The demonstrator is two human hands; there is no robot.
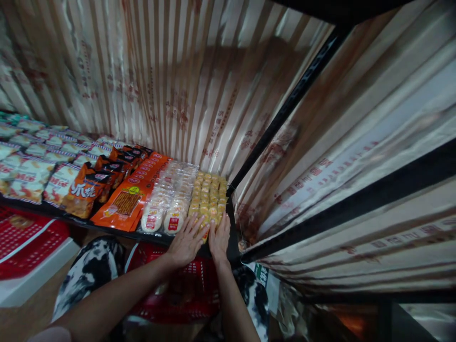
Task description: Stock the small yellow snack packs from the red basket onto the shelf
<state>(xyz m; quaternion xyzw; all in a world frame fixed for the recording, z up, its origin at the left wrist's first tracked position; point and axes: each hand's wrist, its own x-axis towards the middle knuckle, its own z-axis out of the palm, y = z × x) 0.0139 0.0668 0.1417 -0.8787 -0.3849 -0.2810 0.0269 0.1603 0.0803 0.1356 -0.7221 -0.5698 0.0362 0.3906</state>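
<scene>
My left hand [186, 242] and my right hand [219, 239] lie side by side, fingers flat and pointing away, on the front end of a row of clear packs of small yellow biscuits [209, 194] at the right end of a low black shelf [233, 247]. The left hand's fingers also reach the neighbouring row of round white cakes with red labels [167, 199]. Neither hand visibly grips a pack; both press on top.
Orange snack bags [133, 194], darker orange bags [92, 183] and white-and-blue bags [32, 156] fill the shelf leftward. A red plastic basket [188, 289] sits below my arms. Striped packaged goods [178, 80] tower behind and to the right. Another red basket [24, 242] lies at left.
</scene>
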